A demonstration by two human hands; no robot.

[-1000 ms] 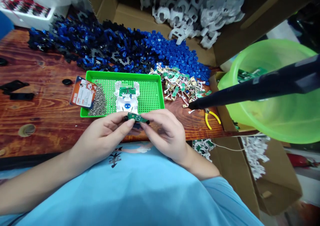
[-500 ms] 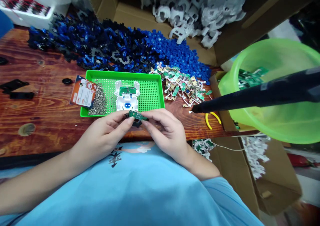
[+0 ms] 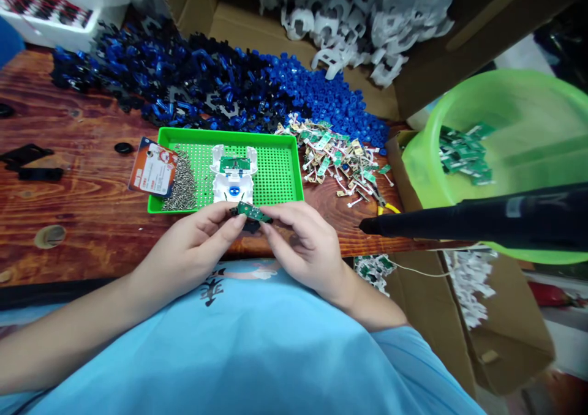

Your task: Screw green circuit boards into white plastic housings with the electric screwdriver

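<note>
Green circuit board [image 3: 252,212], pinched at opposite ends by the left hand [image 3: 195,239] and right hand [image 3: 307,237] near the tray's [image 3: 278,164] front edge, could drop onto the table [image 3: 98,225] if either fingertip grip loosens.

Green flat circuit board [image 3: 253,212] between the fingers [image 3: 230,228]
Beyond them: bright-green, hole-patterned plastic tray [image 3: 275,176]; red-brown, dark-streaked wooden surface [image 3: 101,219].

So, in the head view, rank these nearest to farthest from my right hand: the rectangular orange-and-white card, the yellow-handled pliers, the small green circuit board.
1. Small green circuit board, touching the right hand.
2. Yellow-handled pliers, lying to the hand's right.
3. Rectangular orange-and-white card, leftward, at the edge of the green tray.
</note>
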